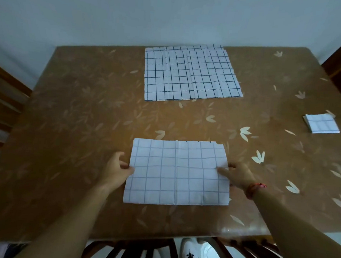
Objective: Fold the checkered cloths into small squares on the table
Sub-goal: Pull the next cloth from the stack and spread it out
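Count: 1 table (76, 113). Checkered cloths in 3 spots: 1 half-folded cloth (178, 175), 1 flat pile (190, 76) (2 layers visible), 1 small folded square (321, 123). 2 hands: left hand (115, 171), right hand (238, 175). 1 red wristband (251, 188). 2 wooden chairs: left chair (5, 102), near chair (134, 252).

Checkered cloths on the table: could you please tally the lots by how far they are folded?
Flat pile, far side: 1
Half-folded cloth, near side: 1
Small folded square, right side: 1
Total: 3 lots; the layers in each cannot be counted.
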A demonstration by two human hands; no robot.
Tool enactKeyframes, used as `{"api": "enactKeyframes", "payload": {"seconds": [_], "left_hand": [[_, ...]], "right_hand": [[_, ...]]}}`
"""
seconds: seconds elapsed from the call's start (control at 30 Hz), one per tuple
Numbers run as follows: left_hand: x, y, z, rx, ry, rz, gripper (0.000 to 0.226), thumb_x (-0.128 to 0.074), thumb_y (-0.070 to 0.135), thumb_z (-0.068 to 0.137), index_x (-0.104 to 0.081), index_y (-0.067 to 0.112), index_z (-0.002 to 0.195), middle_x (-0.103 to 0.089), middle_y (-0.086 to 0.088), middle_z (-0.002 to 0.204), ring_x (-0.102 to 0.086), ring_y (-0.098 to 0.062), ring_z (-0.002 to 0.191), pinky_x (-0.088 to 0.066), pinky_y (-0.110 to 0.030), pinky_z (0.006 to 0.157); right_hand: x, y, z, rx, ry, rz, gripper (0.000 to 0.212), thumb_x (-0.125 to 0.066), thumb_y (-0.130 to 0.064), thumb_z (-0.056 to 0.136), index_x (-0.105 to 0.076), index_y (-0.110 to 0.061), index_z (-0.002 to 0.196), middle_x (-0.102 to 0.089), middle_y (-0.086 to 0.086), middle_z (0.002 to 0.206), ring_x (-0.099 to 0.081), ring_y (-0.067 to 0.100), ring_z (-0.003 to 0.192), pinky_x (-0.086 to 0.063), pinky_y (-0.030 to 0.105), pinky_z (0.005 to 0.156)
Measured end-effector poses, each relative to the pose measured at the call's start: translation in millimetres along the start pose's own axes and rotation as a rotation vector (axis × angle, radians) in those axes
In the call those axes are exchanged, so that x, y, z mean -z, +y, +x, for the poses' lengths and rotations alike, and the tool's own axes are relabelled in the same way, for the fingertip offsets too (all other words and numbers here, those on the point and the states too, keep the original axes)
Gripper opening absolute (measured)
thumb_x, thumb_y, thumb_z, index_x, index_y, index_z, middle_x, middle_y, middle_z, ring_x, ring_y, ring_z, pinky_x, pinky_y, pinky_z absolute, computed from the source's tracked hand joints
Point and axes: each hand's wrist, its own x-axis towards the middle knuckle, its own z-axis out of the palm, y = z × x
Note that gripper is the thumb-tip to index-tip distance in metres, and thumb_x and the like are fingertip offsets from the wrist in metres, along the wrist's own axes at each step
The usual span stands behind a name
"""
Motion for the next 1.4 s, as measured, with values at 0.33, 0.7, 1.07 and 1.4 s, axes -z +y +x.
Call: {"api": "enactKeyframes", "payload": {"seconds": [0.33, 0.7, 1.07, 1.4], "left_hand": [[-12, -35, -15, 0.072, 0.06, 0.102, 0.032, -0.074, 0.016, 0.082, -0.057, 0.009, 0.108, -0.058, 0.002, 0.089, -0.056, -0.015, 0.082, -0.043, -0.026, 0.064], [-20, -55, -35, 0.142, 0.005, 0.15, 0.032, -0.077, 0.013, 0.075, -0.059, 0.013, 0.101, -0.062, -0.006, 0.099, -0.057, -0.02, 0.089, -0.041, -0.026, 0.06], [-33, -64, -72, -0.013, 0.08, 0.224, 0.017, -0.069, 0.016, 0.085, -0.056, 0.017, 0.096, -0.061, 0.002, 0.092, -0.06, -0.015, 0.086, -0.046, -0.023, 0.062], [-116, -56, -124, -0.762, -0.116, 0.667, 0.055, -0.056, 0.017, 0.083, -0.051, 0.002, 0.135, -0.049, -0.016, 0.143, -0.043, -0.029, 0.135, -0.036, -0.038, 0.107]], "right_hand": [[-5, 2, -11, -0.061, -0.03, 0.024, 0.021, -0.068, -0.028, 0.087, -0.065, -0.017, 0.105, -0.069, 0.003, 0.095, -0.069, 0.024, 0.083, -0.06, 0.039, 0.068], [-9, 26, -44, -0.165, 0.016, -0.006, 0.022, -0.08, -0.023, 0.076, -0.06, -0.016, 0.083, -0.069, 0.004, 0.082, -0.07, 0.023, 0.074, -0.059, 0.034, 0.061], [-10, 41, -59, -0.046, 0.162, -0.297, 0.038, -0.076, -0.029, 0.075, -0.059, -0.019, 0.108, -0.066, -0.004, 0.091, -0.061, 0.019, 0.086, -0.047, 0.028, 0.07], [-112, 40, -132, 0.718, 0.046, -0.854, 0.069, -0.044, -0.031, 0.079, -0.039, -0.006, 0.143, -0.037, 0.017, 0.15, -0.037, 0.033, 0.139, -0.04, 0.042, 0.108]]}}
